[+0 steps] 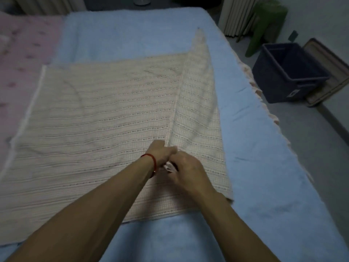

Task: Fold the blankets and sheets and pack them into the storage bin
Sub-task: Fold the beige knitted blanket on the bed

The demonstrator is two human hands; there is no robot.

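A cream knitted blanket point(98, 118) with pale stripes lies spread across the bed. Its right part is raised into a long ridge point(194, 95) that runs from the far corner down to my hands. My left hand point(162, 154), with a red band at the wrist, pinches the near end of that ridge. Touching it, my right hand point(187, 171) grips the same bunch of cloth just below. A dark blue storage bin point(273, 72) stands on the floor to the right of the bed, with nothing visible inside.
Under the blanket lies a light blue sheet point(255, 148) that covers the bed. A pink sheet point(22, 53) lies at the far left. Against the wall beside the bin leans its lid point(332, 76). A green stool point(266, 25) and a radiator stand at the back right.
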